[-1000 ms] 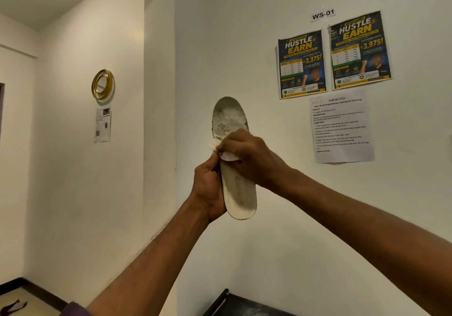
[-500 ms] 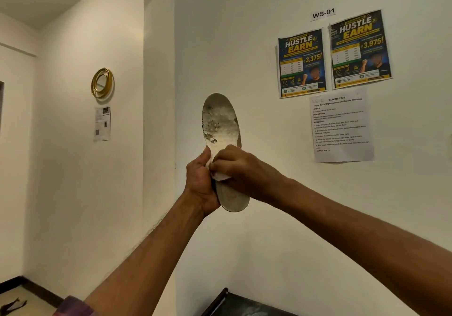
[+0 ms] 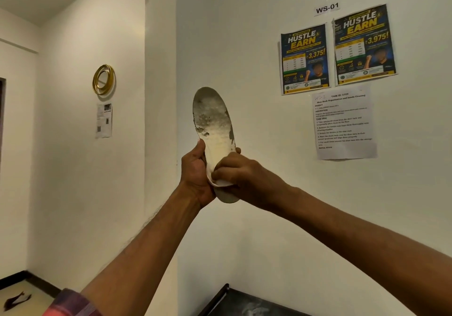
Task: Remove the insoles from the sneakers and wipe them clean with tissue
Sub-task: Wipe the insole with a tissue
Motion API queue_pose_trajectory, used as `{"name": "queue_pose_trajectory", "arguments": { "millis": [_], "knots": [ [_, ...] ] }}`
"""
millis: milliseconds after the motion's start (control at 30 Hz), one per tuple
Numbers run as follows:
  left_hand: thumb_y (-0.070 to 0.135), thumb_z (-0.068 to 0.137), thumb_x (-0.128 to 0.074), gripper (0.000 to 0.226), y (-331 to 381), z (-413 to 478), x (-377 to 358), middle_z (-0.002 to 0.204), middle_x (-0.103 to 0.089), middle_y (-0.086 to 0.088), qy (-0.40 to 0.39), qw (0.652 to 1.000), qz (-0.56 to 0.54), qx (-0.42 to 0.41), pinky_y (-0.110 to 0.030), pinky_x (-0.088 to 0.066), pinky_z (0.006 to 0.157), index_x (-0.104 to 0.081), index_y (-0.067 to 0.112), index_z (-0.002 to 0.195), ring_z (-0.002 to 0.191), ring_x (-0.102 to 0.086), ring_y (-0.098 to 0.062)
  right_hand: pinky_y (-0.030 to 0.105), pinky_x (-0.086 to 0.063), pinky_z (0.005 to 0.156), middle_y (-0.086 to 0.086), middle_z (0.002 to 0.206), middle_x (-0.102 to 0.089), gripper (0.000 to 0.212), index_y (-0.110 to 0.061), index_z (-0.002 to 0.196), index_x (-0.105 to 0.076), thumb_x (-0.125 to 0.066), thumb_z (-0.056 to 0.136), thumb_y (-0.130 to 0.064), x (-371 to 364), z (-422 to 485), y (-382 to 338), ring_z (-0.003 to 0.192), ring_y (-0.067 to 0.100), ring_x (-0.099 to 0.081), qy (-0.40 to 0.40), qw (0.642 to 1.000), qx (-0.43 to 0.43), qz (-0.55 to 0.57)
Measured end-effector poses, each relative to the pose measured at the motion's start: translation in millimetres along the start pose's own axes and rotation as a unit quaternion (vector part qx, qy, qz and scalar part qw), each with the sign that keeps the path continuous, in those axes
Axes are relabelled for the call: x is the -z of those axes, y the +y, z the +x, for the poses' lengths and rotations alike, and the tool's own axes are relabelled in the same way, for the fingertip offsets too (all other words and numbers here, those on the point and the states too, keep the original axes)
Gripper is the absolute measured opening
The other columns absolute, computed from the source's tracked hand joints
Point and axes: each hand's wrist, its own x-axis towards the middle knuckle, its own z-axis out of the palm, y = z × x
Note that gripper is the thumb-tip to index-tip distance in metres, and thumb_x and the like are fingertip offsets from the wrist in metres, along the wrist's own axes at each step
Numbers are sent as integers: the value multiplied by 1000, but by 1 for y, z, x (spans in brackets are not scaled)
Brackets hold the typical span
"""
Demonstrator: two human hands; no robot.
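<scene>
Aloft, left hand (image 3: 195, 171) grips insole (image 3: 212, 119), right hand (image 3: 245, 176) tissue (image 3: 220, 182).

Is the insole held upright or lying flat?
Upright, slightly tilted: the insole stands toe end up, left hand gripping its lower part, right hand pressing the tissue on it.

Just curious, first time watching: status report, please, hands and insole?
Left hand grips insole, held upright. Right hand presses tissue near heel. Dark grime on toe end. Nothing obstructing.
</scene>
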Motion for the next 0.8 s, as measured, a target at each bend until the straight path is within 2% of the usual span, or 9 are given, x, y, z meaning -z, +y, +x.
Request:
{"name": "queue_pose_trajectory", "arguments": {
  "millis": [100,233,333,467,567,700,800],
  "knots": [
    [55,104,-31,62,2,1,2,108,-72,-18,2,1000,-5,-13,-39,-61,81,-66,9,125,97,-69,-32,32,-49,64,12,93,-68,20,-4,93,-74,-82,76,-2,3,-4,4,82,28,-61,39,999,-25,4],
    [60,102,-28,69,3,3,4,106,-69,-20,11,999,32,-7,-39,-58,82,-59,8,134,95,-68,-31,29,-41,66,11,90,-67,13,-2,91,-72,-80,80,-3,-8,-11,-2,79,27,-58,8,1000,21,2],
    [59,103,-28,68,3,5,4,104,-70,-20,12,1000,24,-14,-42,-55,83,-62,7,130,95,-68,-32,31,-45,66,11,94,-68,20,-5,94,-74,-83,76,-4,-2,-17,3,83,27,-60,39,999,-26,-1],
    [59,103,-25,68,1,5,5,104,-69,-20,18,999,40,-22,-42,-54,84,-64,8,127,91,-66,-33,33,-48,67,14,98,-67,19,-3,96,-72,-80,79,-4,-6,-24,-8,87,32,-61,-22,999,22,-9],
    [58,103,-24,67,2,6,6,103,-70,-21,22,999,21,-28,-44,-52,88,-66,9,123,92,-65,-34,26,-45,67,13,103,-68,23,-7,98,-73,-83,77,-8,3,-30,-3,89,31,-63,0,1000,-30,-1],
    [61,102,-26,68,-2,7,5,103,-69,-20,25,999,36,-22,-44,-50,88,-66,9,123,90,-66,-33,37,-51,73,11,106,-67,23,-9,102,-71,-79,81,-9,-7,-35,-13,95,32,-60,-71,997,20,-33],
    [60,103,-26,68,-2,7,4,104,-68,-21,23,999,13,-20,-47,-48,92,-64,8,125,92,-63,-35,38,-50,64,12,100,-67,21,-9,99,-72,-80,80,-8,7,-32,2,85,33,-62,-23,999,-23,-32]
  ]
}}
